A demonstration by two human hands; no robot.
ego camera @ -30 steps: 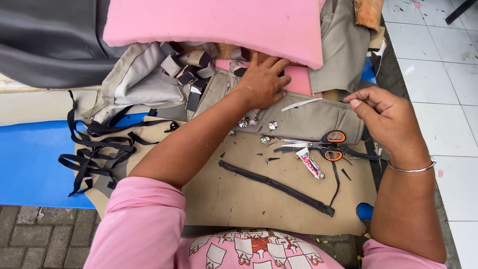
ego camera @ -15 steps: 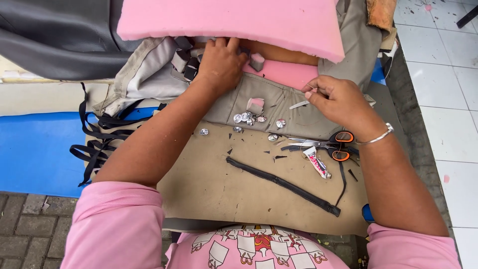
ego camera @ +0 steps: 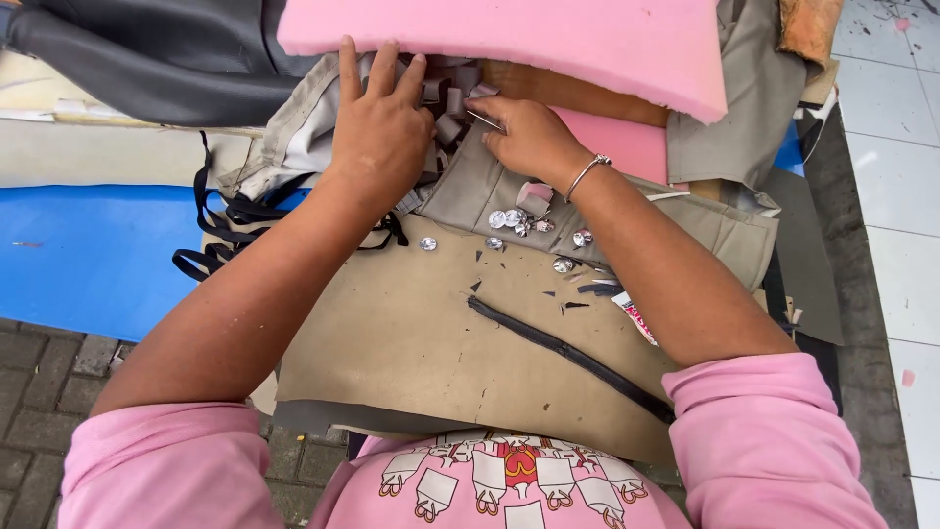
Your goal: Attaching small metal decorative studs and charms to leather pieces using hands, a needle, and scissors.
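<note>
Blue mat (ego camera: 88, 245): flat at far left, under a tangle of black straps (ego camera: 220, 235).
Left hand (ego camera: 382, 127): fingers spread, pressing flat on grey-beige fabric (ego camera: 470, 186) and gripping nothing, apparently to pin the cloth.
Pink foam slab (ego camera: 548, 39): lies across the top edge, overhanging both hands.
Right hand (ego camera: 529, 132): fingertips pinched on a thin pale pin-like piece (ego camera: 482, 119), poised at the fabric folds just beside the left hand.
Silver buttons (ego camera: 514, 220): scattered on the fabric's near edge, within reach.
Black zipper strip (ego camera: 568, 358): diagonal on the brown board (ego camera: 392, 343).
</note>
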